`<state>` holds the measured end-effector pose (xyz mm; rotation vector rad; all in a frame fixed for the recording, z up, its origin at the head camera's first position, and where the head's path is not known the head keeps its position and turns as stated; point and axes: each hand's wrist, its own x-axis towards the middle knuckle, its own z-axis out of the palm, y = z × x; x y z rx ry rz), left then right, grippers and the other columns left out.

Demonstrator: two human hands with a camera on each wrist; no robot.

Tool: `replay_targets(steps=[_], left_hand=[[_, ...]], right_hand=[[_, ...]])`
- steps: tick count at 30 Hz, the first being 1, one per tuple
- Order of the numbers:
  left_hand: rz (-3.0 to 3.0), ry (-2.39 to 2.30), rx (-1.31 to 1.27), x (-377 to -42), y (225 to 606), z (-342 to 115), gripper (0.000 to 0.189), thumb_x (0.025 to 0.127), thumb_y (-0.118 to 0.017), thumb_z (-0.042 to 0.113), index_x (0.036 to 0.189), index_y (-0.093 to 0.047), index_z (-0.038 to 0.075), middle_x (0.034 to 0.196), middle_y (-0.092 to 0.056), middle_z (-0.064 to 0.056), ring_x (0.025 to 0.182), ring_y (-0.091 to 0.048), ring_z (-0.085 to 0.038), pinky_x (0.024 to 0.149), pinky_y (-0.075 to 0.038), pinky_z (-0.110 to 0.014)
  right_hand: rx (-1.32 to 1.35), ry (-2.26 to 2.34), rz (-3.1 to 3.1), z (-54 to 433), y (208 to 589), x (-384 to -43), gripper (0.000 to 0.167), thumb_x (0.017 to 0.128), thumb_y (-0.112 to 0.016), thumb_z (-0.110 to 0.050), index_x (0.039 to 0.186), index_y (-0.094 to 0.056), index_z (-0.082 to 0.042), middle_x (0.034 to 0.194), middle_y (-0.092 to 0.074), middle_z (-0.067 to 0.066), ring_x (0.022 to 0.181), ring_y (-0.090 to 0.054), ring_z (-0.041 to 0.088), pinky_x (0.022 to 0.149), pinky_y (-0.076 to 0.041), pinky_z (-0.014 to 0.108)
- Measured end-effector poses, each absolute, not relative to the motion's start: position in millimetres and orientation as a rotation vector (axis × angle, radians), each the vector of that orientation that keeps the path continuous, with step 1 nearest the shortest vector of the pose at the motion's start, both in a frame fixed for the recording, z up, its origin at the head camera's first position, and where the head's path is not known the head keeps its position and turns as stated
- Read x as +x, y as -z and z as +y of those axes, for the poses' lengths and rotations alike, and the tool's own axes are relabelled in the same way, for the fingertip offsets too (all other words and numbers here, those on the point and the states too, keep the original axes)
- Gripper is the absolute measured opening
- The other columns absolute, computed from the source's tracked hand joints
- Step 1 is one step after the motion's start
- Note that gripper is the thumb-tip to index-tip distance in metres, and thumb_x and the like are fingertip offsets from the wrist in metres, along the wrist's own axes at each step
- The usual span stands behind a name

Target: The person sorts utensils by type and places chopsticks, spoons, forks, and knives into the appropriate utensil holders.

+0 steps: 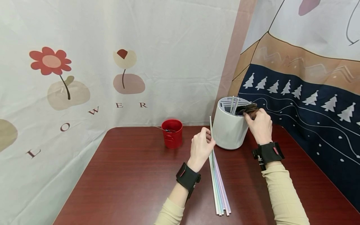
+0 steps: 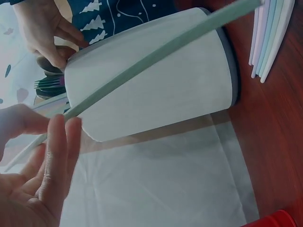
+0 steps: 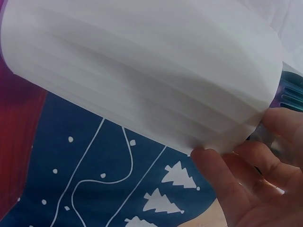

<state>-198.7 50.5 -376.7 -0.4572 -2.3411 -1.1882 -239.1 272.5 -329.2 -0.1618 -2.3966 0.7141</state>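
My left hand (image 1: 201, 147) pinches a pale green chopstick (image 2: 156, 59) between thumb and fingers. It stands nearly upright in the head view, left of a white cylindrical cutlery holder (image 1: 227, 132). Beneath that hand a row of pastel chopsticks (image 1: 220, 190) lies on the table. My right hand (image 1: 261, 126) grips the holder's right rim, its fingers beside dark spoons (image 1: 251, 108) that stick out of the top. Pale chopsticks (image 1: 234, 105) stand in the slotted top. A dark fork (image 2: 49, 83) shows beside the right hand in the left wrist view.
A red bucket (image 1: 172, 137) with thin metal items inside stands left of the holder. The brown table (image 1: 126, 175) ends at a pale printed curtain (image 1: 174, 62) behind and a navy tree-print cloth (image 1: 317, 125) on the right.
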Motion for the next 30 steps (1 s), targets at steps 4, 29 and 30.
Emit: replay_targets(steps=[4,29,30], left_hand=[[-2.247,1.235,-0.491,-200.3,374.3,51.8,0.013,0.086,-0.062,0.008,0.098,-0.059,0.007,0.083,-0.069,-0.003,0.069,-0.066,-0.009,0.065,-0.05,-0.016],[-1.66,1.169,-0.662,-217.0,327.4,59.2,0.013,0.088,-0.063,0.004,0.097,-0.054,0.0,0.089,-0.068,-0.013,0.076,-0.07,-0.017,0.073,-0.054,-0.014],[-1.64,1.164,-0.671,-218.3,324.9,60.0,0.013,0.088,-0.063,0.004,0.097,-0.055,-0.001,0.09,-0.067,-0.014,0.077,-0.07,-0.017,0.074,-0.053,-0.014]], right_hand=[[-0.162,-0.714,-2.394,272.3,328.6,-238.3,0.039,0.092,-0.059,-0.029,0.076,-0.066,0.006,0.092,-0.054,0.017,0.083,-0.057,0.04,0.066,-0.045,0.049],[-0.168,-0.711,-2.381,272.2,330.2,-239.5,0.04,0.092,-0.059,-0.029,0.076,-0.066,0.007,0.091,-0.054,0.018,0.082,-0.058,0.042,0.066,-0.046,0.051],[-0.17,-0.712,-2.38,272.1,330.2,-239.4,0.039,0.092,-0.059,-0.029,0.076,-0.066,0.007,0.091,-0.054,0.018,0.082,-0.058,0.042,0.067,-0.046,0.051]])
